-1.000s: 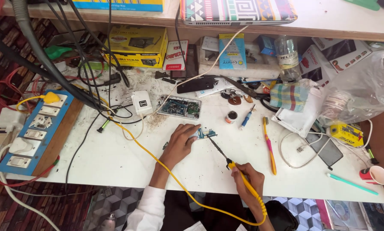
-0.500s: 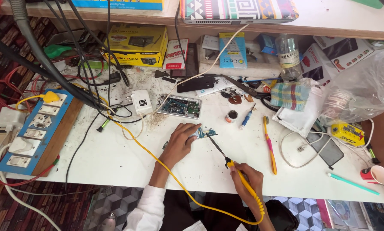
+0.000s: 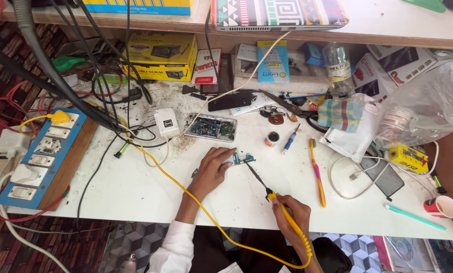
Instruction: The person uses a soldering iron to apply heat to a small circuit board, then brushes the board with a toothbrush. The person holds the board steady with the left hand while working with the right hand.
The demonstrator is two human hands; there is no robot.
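Your white workbench [image 3: 135, 187] fills the middle of the frame, a blue switchboard [image 3: 39, 156] along its left edge. At centre, your left hand [image 3: 208, 172] lies with fingers curled down on 1 small circuit board [image 3: 239, 159], pinning it to the bench. At lower centre, your right hand [image 3: 294, 215] is closed around the yellow soldering iron [image 3: 279, 205]; its dark tip meets the board's right edge. An opened phone [image 3: 211, 127] sits just above.

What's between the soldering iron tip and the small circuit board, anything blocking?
Nothing visible. The right hand holds the yellow soldering iron, whose dark tip reaches the small circuit board across bare table. The left hand pins the board's left side, clear of the tip's path.
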